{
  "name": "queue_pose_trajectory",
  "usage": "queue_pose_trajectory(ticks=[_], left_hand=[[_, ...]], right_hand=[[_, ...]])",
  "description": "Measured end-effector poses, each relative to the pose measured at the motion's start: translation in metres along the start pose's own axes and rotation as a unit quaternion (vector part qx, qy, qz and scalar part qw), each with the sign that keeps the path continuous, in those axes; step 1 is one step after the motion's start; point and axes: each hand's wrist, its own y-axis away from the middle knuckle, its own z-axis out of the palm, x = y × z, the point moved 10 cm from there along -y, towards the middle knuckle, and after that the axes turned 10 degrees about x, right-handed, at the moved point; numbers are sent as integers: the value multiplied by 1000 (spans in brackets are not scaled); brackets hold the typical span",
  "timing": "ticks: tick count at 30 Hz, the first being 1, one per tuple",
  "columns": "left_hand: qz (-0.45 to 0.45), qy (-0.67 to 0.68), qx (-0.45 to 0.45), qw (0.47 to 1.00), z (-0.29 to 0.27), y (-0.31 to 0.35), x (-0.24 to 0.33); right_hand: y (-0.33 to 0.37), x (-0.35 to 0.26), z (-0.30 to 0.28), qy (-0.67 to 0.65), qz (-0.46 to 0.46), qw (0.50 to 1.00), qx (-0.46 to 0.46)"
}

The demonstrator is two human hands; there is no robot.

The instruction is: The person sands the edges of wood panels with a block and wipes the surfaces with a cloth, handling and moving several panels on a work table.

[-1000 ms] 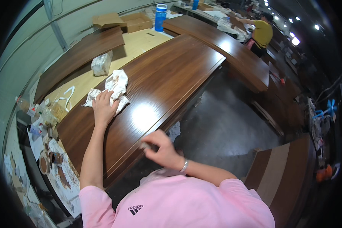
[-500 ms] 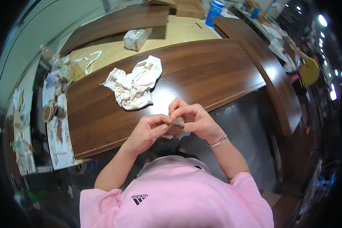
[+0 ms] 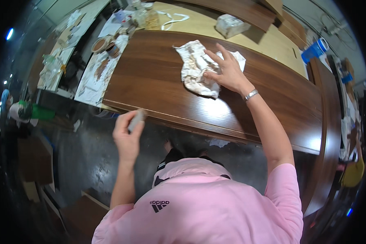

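Observation:
In my left hand [image 3: 127, 134], near the front edge at the panel's left end, is a small folded grey-brown pad [image 3: 136, 120], pinched between thumb and fingers. The pad's exact material cannot be made out. My right hand [image 3: 228, 71], fingers spread, is over a crumpled white cloth [image 3: 194, 73] with brown stains. Part of the cloth is hidden beneath that hand, and whether the fingers press on it is unclear. Under the cloth lies a long, glossy dark brown wooden panel [image 3: 158, 69].
Left of the panel, a stained paper-covered surface [image 3: 91, 83] holds a round container [image 3: 101, 44] with brown residue. Behind are a wrapped whitish block [image 3: 231, 26] and white strips [image 3: 175, 19]. A blue bottle [image 3: 314, 50] stands far right, beside another brown panel [image 3: 331, 105].
My hands have parted. The left moved left and down, keeping the pad; the right let go of it and reached forward over the cloth. My view has turned leftward.

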Motion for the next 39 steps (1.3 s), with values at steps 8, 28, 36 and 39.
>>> queue_pose_trajectory(ticks=[8, 28, 36, 39], left_hand=[[299, -131, -72, 943, 109, 69, 50], [182, -353, 241, 885, -143, -80, -68], [233, -279, 139, 921, -87, -58, -48], [300, -198, -6, 933, -20, -1, -14]], right_hand=[[0, -8, 24, 111, -35, 991, 64], [3, -4, 21, 115, -13, 992, 47], [0, -6, 19, 112, -21, 992, 51], [0, -8, 19, 108, -25, 992, 52]])
